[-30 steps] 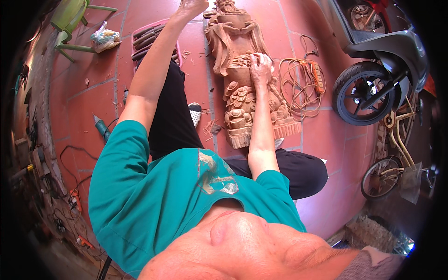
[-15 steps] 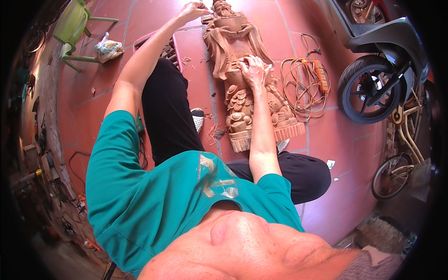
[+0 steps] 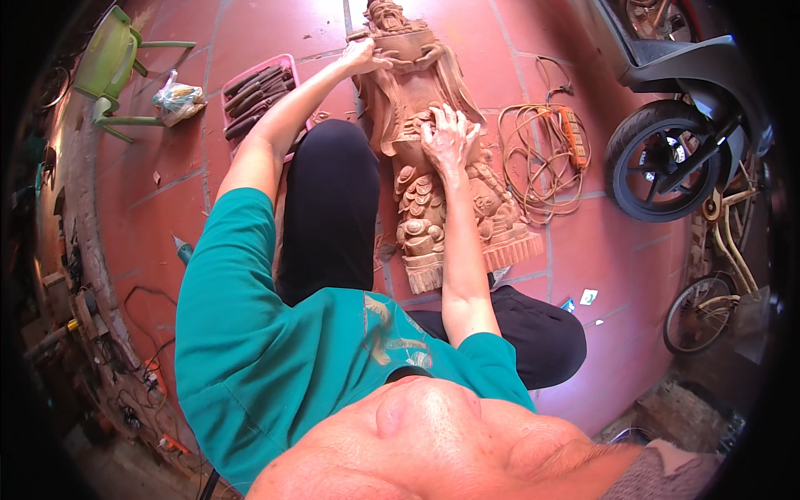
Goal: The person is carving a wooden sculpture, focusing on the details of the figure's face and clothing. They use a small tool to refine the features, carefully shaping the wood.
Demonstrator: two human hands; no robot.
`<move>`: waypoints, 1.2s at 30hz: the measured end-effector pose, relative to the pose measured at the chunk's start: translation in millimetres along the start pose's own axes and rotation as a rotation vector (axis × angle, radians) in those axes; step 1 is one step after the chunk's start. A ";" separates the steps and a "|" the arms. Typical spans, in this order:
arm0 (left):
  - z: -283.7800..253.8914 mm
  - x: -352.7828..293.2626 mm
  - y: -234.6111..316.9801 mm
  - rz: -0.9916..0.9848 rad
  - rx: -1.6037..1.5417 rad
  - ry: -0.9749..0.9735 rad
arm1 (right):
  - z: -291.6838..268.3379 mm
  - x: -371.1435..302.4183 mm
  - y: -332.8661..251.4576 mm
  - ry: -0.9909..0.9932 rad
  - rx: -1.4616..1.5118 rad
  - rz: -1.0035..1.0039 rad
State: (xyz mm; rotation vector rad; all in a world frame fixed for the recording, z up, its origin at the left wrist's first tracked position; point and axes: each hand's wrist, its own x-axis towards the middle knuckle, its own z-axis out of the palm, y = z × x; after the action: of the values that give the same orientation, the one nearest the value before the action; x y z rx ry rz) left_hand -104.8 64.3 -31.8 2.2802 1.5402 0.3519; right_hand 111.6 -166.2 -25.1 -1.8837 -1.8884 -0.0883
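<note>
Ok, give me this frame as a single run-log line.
left hand: grips upper edge of carved wooden statue | right hand: flat on its middle | statue: lying on red tile floor | nearby: pink tool tray, orange cable coil

Carved statue [image 3: 433,158] raw matt wood; floor [image 3: 250,42] glossy tile.

This looks like a home woodcarving workshop, set up on a red-tiled floor [image 3: 208,192]. A large carved wooden statue [image 3: 433,167] lies flat on it. Left of the statue sits a pink tray of chisels [image 3: 254,92], and right of it a coiled orange extension cord [image 3: 542,158]. Beyond the cord stands a parked scooter [image 3: 675,125]. Far left of the statue, what may be tools and cables crowd the wall.
</note>
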 end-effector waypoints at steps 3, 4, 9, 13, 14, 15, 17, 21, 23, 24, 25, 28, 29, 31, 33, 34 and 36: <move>11.5 6.0 -5.2 -0.097 -0.005 -0.042 | 3.1 -0.4 0.0 -0.031 0.018 0.043; 12.7 7.3 -4.8 -0.131 -0.019 -0.103 | 2.7 -0.6 1.5 -0.067 0.033 0.060; 18.7 3.3 1.7 -0.105 -0.204 -0.216 | 0.9 -2.9 6.7 -0.056 0.005 0.073; 26.7 8.6 -48.7 -0.138 -0.357 -0.213 | -1.0 3.7 -1.4 -0.106 0.032 0.011; 30.1 4.6 -50.2 -0.164 -0.366 -0.184 | -1.1 3.0 -0.6 -0.102 0.040 0.010; 32.2 0.7 -44.6 -0.185 -0.382 -0.156 | -3.1 2.0 1.1 -0.098 0.040 0.011; 30.5 -0.9 -35.2 -0.195 -0.400 -0.157 | -5.6 3.3 2.8 -0.090 0.037 0.009; 27.2 -9.3 -22.7 -0.235 -0.425 -0.104 | -4.8 1.8 4.4 -0.088 0.021 0.001; 26.9 -12.3 -31.4 -0.250 -0.426 -0.078 | -6.2 4.2 -0.6 -0.124 0.016 -0.003; 23.8 -13.1 -25.0 -0.238 -0.440 -0.103 | -7.9 3.5 0.8 -0.122 0.014 -0.002; 19.6 -15.0 -20.1 -0.228 -0.458 -0.126 | -7.8 2.7 2.4 -0.123 0.009 -0.004; 2.5 -25.1 2.3 -0.232 -0.479 -0.166 | -10.0 1.9 7.2 -0.132 0.002 -0.009; 0.8 -26.5 9.4 -0.236 -0.480 -0.176 | -11.4 1.8 9.0 -0.135 0.000 -0.008; 8.1 -24.1 -2.5 -0.253 -0.467 -0.127 | -13.1 2.7 4.6 -0.131 0.018 -0.024; 21.5 -25.4 -19.3 -0.268 -0.461 -0.048 | -12.7 1.3 -0.1 -0.120 0.046 -0.042; 28.4 -27.9 -28.0 -0.272 -0.455 0.006 | -10.8 -0.2 -2.5 -0.108 0.068 -0.050; 32.7 -34.1 -35.7 -0.284 -0.451 0.032 | -9.1 -4.5 -5.8 -0.098 0.092 -0.058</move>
State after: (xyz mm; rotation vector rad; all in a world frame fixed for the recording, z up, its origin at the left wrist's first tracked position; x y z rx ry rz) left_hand -134.2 39.5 -76.8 1.6976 1.5809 0.5889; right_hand 108.3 -174.1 -17.1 -1.8025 -1.9769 0.0732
